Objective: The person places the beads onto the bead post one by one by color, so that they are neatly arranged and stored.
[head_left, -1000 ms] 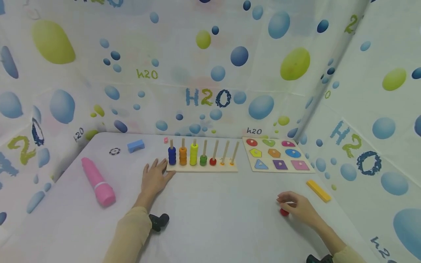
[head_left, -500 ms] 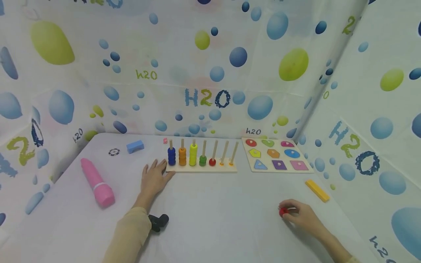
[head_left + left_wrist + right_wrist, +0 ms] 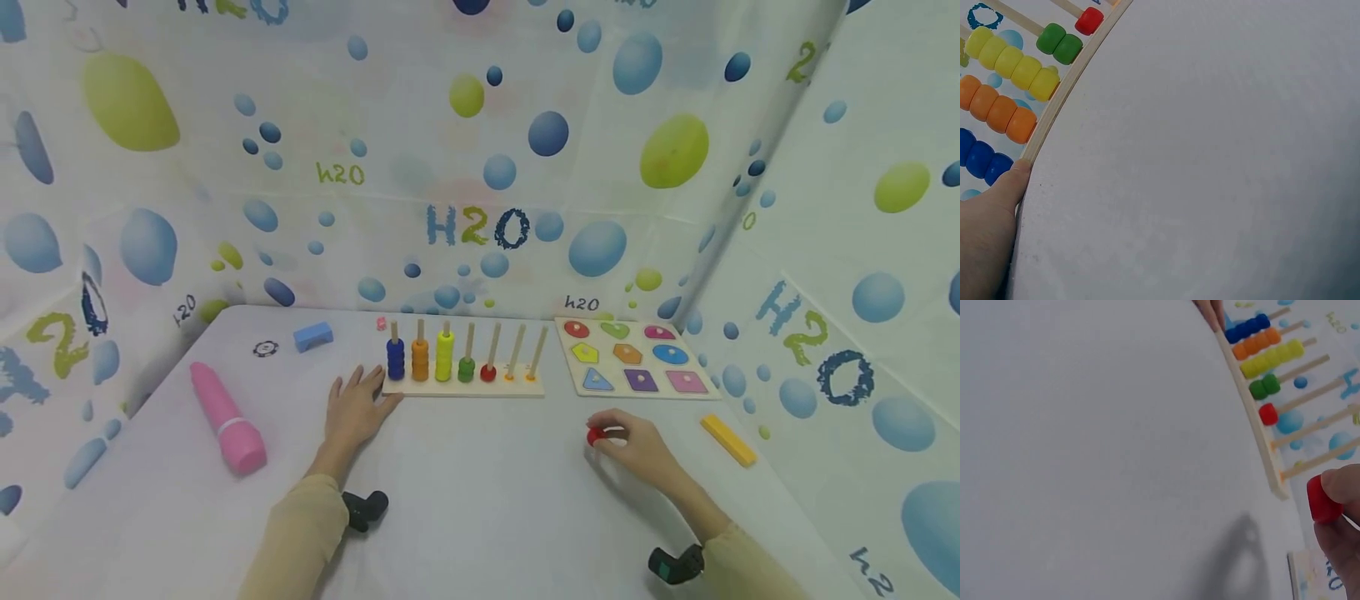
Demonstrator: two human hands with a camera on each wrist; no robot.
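One red bead (image 3: 596, 435) is pinched at the fingertips of the right hand (image 3: 637, 446), fingers curled round it, just above the desk (image 3: 480, 500), in front of and to the right of the rack (image 3: 462, 387), well short of its pegs. The left hand (image 3: 358, 408) lies flat with fingers relaxed, holding nothing, its fingertips touching the rack's left end.

Risks, as judged:
- The pinch is shallow and only at the tips, so the bead could slip, drop and roll off across the desk.
- The pegs are thin and close together, so a hand coming in low could knock the rack or bump the loaded pegs.
- The left hand only rests against the rack's end, so a push from the right side could skew the rack.

Counts:
- Hands: 2.
- Rack: 1, with 7 pegs.
- Beads on the pegs, from the rack's left: a blue, an orange and a yellow stack, whose numbers I cannot tell exactly, then 2 green and 1 red. The last 2 pegs look bare.
- Loose red beads: 1, the held one.
- Puzzle board (image 3: 633, 367): 1, right of the rack, with 9 shapes.
- Yellow bar (image 3: 727, 439): 1, right of and in front of the rack.
- Pink cylinder (image 3: 227, 417): 1, left of the rack.
- Blue block (image 3: 312, 336): 1, left of and behind the rack.
- Small dark ring (image 3: 265, 348): 1, left of the block.
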